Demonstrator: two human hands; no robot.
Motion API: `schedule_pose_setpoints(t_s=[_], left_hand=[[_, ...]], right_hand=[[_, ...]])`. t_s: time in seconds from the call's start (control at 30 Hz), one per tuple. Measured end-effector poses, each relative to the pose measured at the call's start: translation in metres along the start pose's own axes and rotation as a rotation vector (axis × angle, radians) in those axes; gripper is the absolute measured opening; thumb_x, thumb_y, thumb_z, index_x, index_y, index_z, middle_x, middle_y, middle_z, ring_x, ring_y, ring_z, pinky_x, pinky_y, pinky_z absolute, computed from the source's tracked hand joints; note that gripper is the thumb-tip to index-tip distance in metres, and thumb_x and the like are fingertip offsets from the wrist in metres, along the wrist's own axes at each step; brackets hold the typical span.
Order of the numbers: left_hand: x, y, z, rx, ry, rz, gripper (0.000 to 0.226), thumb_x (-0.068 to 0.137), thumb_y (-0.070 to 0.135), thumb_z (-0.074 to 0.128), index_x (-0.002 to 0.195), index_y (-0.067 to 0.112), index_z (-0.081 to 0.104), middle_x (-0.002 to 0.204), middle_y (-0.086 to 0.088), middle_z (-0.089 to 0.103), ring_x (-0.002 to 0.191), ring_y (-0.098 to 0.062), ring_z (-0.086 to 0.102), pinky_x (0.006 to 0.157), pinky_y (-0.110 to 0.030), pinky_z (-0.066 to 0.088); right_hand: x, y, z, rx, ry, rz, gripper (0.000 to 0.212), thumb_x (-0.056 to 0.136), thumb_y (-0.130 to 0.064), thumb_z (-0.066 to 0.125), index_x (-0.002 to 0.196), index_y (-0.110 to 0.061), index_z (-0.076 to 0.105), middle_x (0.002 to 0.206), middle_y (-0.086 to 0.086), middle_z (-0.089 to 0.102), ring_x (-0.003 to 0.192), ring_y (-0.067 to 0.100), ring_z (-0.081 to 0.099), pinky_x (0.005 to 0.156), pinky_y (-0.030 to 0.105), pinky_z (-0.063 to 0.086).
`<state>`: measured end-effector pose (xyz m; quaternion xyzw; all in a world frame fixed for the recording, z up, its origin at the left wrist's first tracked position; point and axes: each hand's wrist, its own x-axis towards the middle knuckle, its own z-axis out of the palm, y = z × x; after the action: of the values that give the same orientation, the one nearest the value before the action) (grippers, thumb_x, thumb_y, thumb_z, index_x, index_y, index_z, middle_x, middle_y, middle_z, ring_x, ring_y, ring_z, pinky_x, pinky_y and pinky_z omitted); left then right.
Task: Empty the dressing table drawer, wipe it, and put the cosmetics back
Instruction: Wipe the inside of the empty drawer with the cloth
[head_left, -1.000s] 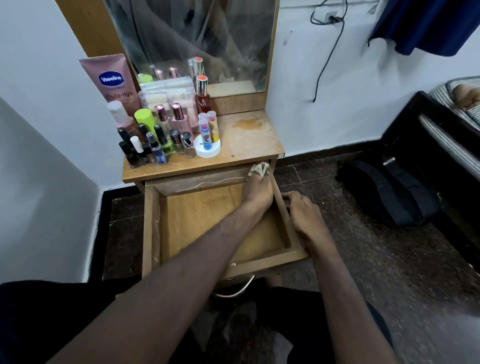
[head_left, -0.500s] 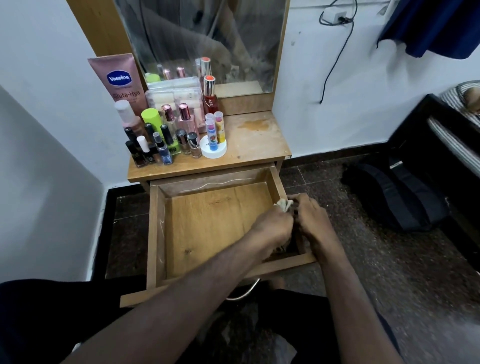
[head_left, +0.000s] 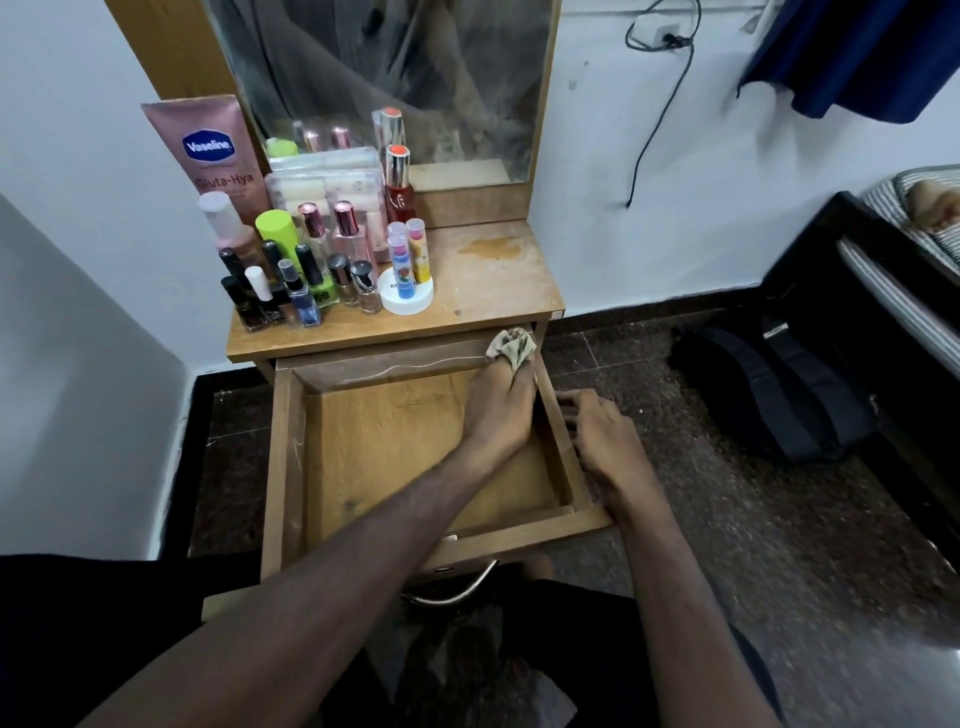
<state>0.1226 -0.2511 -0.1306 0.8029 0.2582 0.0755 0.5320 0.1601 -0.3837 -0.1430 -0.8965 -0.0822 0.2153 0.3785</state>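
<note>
The wooden drawer (head_left: 358, 447) is pulled out of the dressing table and holds nothing inside. My left hand (head_left: 498, 410) reaches across into its far right corner and grips a small beige cloth (head_left: 511, 347) against the right side wall. My right hand (head_left: 602, 441) rests on the outside of the drawer's right wall, fingers curled over its top edge. Several cosmetics stand on the left of the tabletop (head_left: 493, 280): nail polish bottles (head_left: 291, 296), perfume bottles (head_left: 348, 234), a pink Vaseline tube (head_left: 213, 150) and lip balm sticks on a white jar (head_left: 408, 299).
A mirror (head_left: 395, 78) stands behind the table. White walls close in on the left and behind. A black backpack (head_left: 769, 395) lies on the dark floor at the right, beside a black bed frame (head_left: 862, 291). A metal drawer handle (head_left: 457, 590) juts toward my lap.
My left hand slid the cloth from the drawer's near right side forward to the far right corner. My right hand stayed on the right wall.
</note>
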Motion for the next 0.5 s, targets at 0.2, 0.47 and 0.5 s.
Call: schedule_pose_setpoints(t_s=[0.2,0.47,0.5], left_hand=[[0.007,0.007,-0.002,0.040,0.041,-0.022,0.048,0.115,0.032,0.040,0.074,0.016,0.058,0.061,0.007,0.055,0.052,-0.005,0.049,0.053,-0.028,0.034],[0.008,-0.002,0.000,0.391,-0.165,-0.013,0.035,0.114,0.036,0.038,0.098,0.013,0.060,0.096,-0.010,0.062,0.085,-0.024,0.058,0.075,-0.035,0.045],[0.000,0.001,-0.002,0.400,-0.212,-0.023,0.033,0.114,0.036,0.039,0.100,0.014,0.059,0.097,-0.010,0.063,0.087,-0.025,0.061,0.075,-0.037,0.048]], right_hand=[[-0.009,-0.015,-0.008,0.029,-0.041,0.056,0.064,0.097,-0.048,0.022,0.137,-0.018,0.063,0.144,0.013,0.058,0.135,0.033,0.051,0.111,0.035,0.039],[-0.010,-0.014,-0.007,0.117,0.010,0.094,0.043,0.111,-0.026,0.029,0.132,-0.003,0.060,0.135,0.022,0.061,0.128,0.040,0.055,0.106,0.042,0.042],[-0.009,-0.011,-0.006,0.138,0.019,0.092,0.041,0.112,-0.023,0.031,0.131,-0.002,0.061,0.133,0.024,0.062,0.127,0.041,0.055,0.107,0.044,0.043]])
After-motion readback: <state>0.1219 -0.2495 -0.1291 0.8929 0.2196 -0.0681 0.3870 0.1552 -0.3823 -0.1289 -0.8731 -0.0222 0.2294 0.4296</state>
